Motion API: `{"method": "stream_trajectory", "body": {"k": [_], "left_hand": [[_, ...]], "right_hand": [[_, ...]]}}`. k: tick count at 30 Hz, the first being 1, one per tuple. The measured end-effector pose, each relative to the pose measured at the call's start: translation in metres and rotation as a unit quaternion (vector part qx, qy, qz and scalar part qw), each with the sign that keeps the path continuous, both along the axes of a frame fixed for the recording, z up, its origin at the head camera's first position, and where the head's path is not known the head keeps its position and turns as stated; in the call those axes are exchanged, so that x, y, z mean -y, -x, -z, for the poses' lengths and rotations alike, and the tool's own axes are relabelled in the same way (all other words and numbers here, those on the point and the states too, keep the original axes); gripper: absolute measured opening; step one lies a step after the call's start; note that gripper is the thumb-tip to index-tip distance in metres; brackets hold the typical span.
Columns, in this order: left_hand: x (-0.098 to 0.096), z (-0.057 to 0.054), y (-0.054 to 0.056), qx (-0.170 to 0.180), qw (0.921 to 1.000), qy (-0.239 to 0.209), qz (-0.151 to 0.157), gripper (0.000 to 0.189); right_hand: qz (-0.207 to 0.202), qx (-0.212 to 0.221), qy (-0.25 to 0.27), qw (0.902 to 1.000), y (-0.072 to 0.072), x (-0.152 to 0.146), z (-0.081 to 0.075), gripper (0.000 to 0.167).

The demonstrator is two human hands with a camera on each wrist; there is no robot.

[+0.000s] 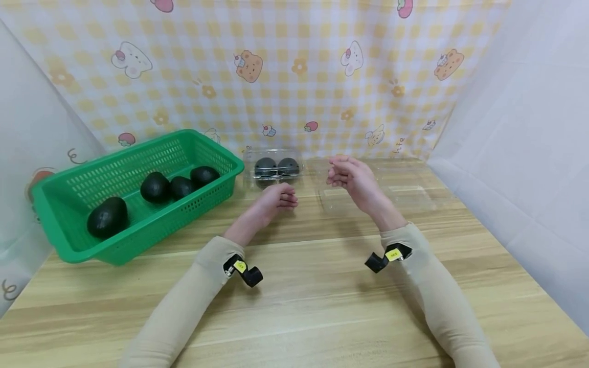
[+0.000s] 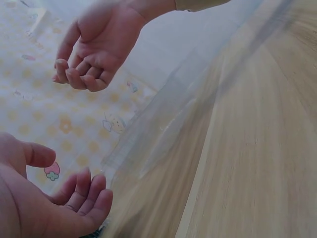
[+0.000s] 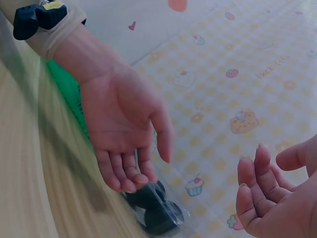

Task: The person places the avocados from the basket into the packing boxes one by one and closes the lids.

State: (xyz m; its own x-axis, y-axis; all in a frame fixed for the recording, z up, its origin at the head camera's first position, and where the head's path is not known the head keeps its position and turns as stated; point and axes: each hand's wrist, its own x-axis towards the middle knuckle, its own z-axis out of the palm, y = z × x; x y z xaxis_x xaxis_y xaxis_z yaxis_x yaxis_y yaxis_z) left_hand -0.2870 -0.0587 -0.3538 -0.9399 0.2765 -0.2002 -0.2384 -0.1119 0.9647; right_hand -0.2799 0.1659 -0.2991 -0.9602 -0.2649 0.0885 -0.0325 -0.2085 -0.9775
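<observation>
My left hand (image 1: 276,198) hovers over the wooden table, just in front of a clear plastic box (image 1: 250,176) with dark avocados (image 1: 288,167) inside. Its fingers are loosely bent and nothing is in them. To the right, my right hand (image 1: 356,179) is raised at the near-left part of clear plastic packaging (image 1: 405,191), also with loosely bent fingers and bare. Both palms face inward with a gap between the hands; the right wrist view shows the left palm (image 3: 124,114) bare. In the left wrist view the right palm (image 2: 101,49) holds nothing.
A green plastic basket (image 1: 133,244) with several dark avocados (image 1: 155,187) stands at the left, its right end close to the plastic box. Behind the table (image 1: 299,301) hangs a yellow checked cloth (image 1: 299,97). White sheeting (image 1: 520,153) borders the right side.
</observation>
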Motion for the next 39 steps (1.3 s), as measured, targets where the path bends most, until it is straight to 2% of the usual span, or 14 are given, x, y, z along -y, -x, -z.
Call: {"method": "stream_trajectory", "body": {"k": [5, 11, 14, 19, 25, 31, 34, 39], "left_hand": [[-0.005, -0.002, 0.001, 0.003, 0.9999, 0.014, 0.007, 0.015], [-0.016, 0.001, 0.002, 0.002, 0.9991, 0.036, 0.02, 0.016], [-0.021, 0.001, 0.0, 0.001, 0.9984, 0.046, 0.034, 0.019], [-0.029, 0.0, -0.002, 0.001, 0.9964, 0.062, 0.058, 0.036], [-0.034, 0.003, 0.0, 0.0, 0.9948, 0.078, 0.066, 0.036], [-0.041, 0.007, 0.001, -0.01, 0.9923, 0.095, 0.079, 0.022], [-0.046, 0.007, 0.0, -0.011, 0.9912, 0.102, 0.084, 0.024], [-0.053, 0.009, -0.001, -0.009, 0.9912, 0.105, 0.08, 0.029]], "right_hand": [[0.008, -0.003, 0.01, 0.9999, 0.002, -0.021, 0.0, 0.022], [0.018, 0.009, 0.033, 0.9992, 0.006, -0.04, -0.005, 0.024], [0.022, 0.007, 0.024, 0.9994, 0.008, -0.049, -0.007, 0.024], [0.034, 0.018, -0.01, 0.9992, 0.009, -0.064, -0.004, 0.014], [0.046, 0.021, -0.062, 0.9968, 0.01, -0.08, -0.001, 0.006], [0.052, 0.007, -0.117, 0.9917, 0.012, -0.099, -0.005, 0.015], [0.05, 0.002, -0.152, 0.9872, 0.011, -0.109, -0.007, 0.019], [0.052, -0.003, -0.22, 0.9742, 0.012, -0.12, -0.006, 0.022]]}}
